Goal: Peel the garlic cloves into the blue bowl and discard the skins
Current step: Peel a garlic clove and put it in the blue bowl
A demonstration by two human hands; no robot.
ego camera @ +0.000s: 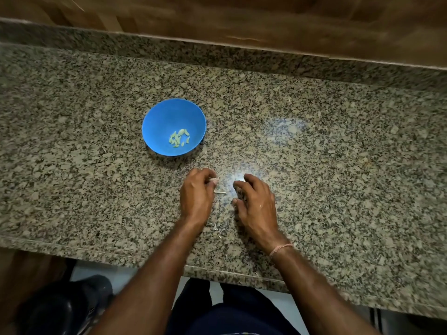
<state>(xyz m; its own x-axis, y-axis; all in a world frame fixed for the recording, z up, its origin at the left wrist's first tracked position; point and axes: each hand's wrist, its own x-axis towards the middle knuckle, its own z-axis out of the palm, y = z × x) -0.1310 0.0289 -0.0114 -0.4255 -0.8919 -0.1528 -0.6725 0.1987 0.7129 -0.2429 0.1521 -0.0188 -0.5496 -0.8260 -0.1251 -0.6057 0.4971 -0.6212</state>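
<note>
Head view: left hand (197, 193) pinches a garlic piece (214, 181).

blue bowl (169, 117), pale green cloves (179, 139), speckled granite counter (314, 141)

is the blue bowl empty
No, a small pile of pale peeled garlic cloves lies at the bottom of the blue bowl.

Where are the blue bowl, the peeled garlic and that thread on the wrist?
blue bowl (164, 117), head view, bare inner wall.
peeled garlic cloves (179, 139), head view, middle of the pile.
wrist thread (280, 249), head view, strand across the right wrist.
</note>
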